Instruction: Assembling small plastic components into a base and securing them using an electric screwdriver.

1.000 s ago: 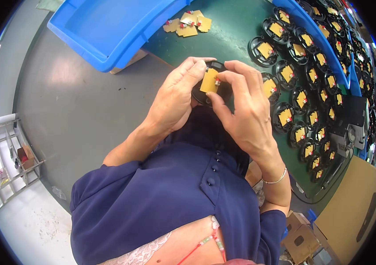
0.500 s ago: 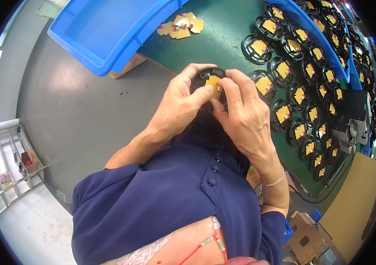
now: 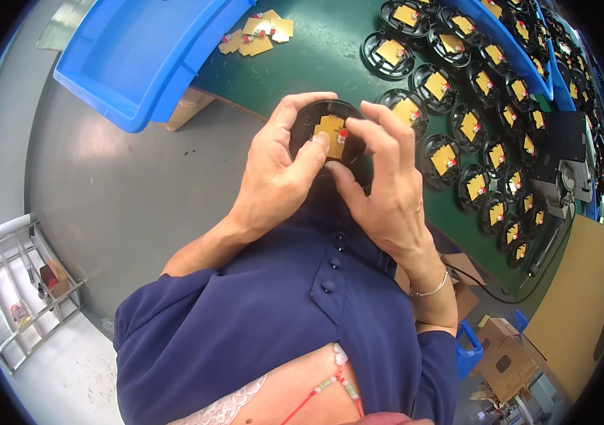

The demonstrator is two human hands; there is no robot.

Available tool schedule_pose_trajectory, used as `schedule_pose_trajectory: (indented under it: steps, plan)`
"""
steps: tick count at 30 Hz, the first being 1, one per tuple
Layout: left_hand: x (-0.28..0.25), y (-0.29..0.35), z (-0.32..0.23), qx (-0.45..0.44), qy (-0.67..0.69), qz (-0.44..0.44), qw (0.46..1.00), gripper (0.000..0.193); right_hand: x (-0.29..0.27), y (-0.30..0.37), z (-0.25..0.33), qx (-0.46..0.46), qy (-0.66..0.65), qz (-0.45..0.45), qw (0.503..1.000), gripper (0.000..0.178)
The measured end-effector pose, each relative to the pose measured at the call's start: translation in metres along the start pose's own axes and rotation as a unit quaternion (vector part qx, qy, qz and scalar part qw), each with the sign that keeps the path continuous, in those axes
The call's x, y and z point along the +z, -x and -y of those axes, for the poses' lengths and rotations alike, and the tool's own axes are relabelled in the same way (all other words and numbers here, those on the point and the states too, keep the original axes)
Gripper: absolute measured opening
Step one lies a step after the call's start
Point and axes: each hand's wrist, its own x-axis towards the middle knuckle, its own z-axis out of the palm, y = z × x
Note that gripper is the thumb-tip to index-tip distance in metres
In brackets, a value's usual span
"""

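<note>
A round black plastic housing (image 3: 304,126) is held in front of my chest, tilted up. Inside it lies a flat yellow board (image 3: 332,131) with a small red-and-white connector (image 3: 342,135) at its right edge. My left hand (image 3: 272,170) grips the housing's left side, fingers behind the rim and thumb pressed onto the board. Beside the housing's right side, my right hand (image 3: 390,180) has its fingers apart. One of its fingertips is close to the connector, and its thumb is by the board's lower edge; whether either touches cannot be told.
Rows of black housings with yellow boards (image 3: 435,86) cover the right of the green table (image 3: 302,67). Several loose yellow boards (image 3: 258,32) lie beside a blue bin (image 3: 139,53) at the far left. A metal rack (image 3: 25,297) stands on the floor; cardboard boxes (image 3: 504,361) are at lower right.
My right hand's fingers have spread and drawn back from the board, showing more of it and the connector. The housing has shifted slightly left; my left hand still holds it.
</note>
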Motion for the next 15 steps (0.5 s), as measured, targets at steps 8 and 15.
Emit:
schedule_pose_trajectory:
  steps: [8, 15]
  plan:
    - [0.0029, -0.0021, 0.0075, -0.023, -0.017, 0.034, 0.999, 0.04, -0.0006, 0.0096, -0.0058, -0.026, 0.057, -0.009, 0.998, 0.04]
    - [0.0036, -0.0029, 0.0046, -0.074, 0.067, 0.058, 0.993, 0.041, -0.005, 0.0133, -0.011, -0.031, 0.045, -0.005, 0.998, 0.04]
